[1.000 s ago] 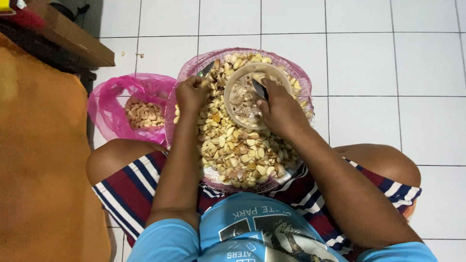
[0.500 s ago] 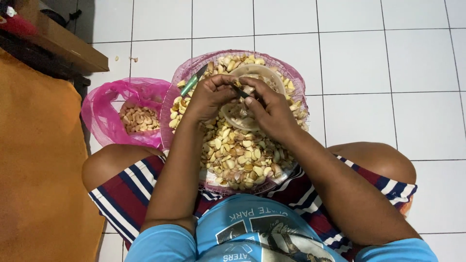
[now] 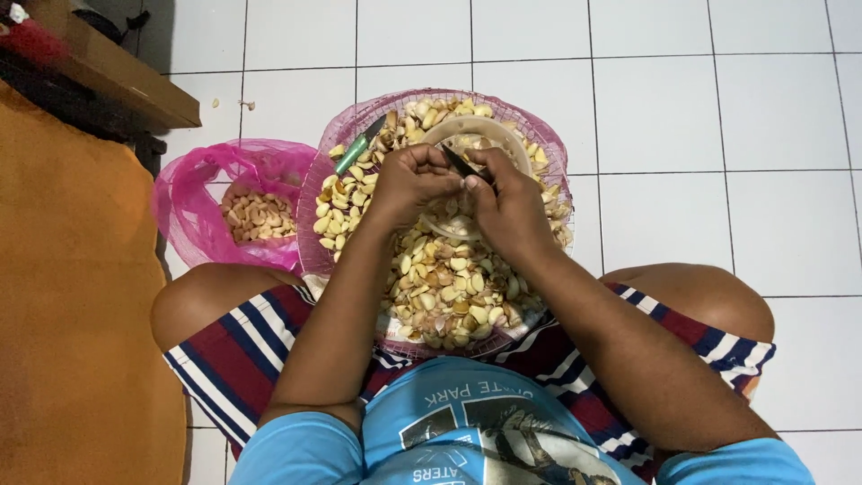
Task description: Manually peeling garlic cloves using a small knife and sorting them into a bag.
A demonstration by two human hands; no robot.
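Note:
I sit on the floor with a wide pink basket (image 3: 328,148) of pale garlic cloves (image 3: 444,287) between my knees. Both hands meet above the heap, in front of a small clear plastic bowl (image 3: 512,135) resting on the cloves. My right hand (image 3: 512,202) grips a small dark-bladed knife (image 3: 462,164), its blade pointing toward my left hand. My left hand (image 3: 409,180) is curled around a clove, mostly hidden by the fingers. A second knife with a green handle (image 3: 359,144) lies on the cloves at the basket's far left.
A pink plastic bag (image 3: 197,202) holding more cloves (image 3: 259,216) sits left of the basket. An orange mat (image 3: 72,296) covers the floor at the left, below a wooden furniture edge (image 3: 117,76). White floor tiles (image 3: 718,117) surround the rest.
My hands were apart, the left on the cloves and the right at the bowl. They have come together over the heap, with the knife blade now at the clove in my left hand.

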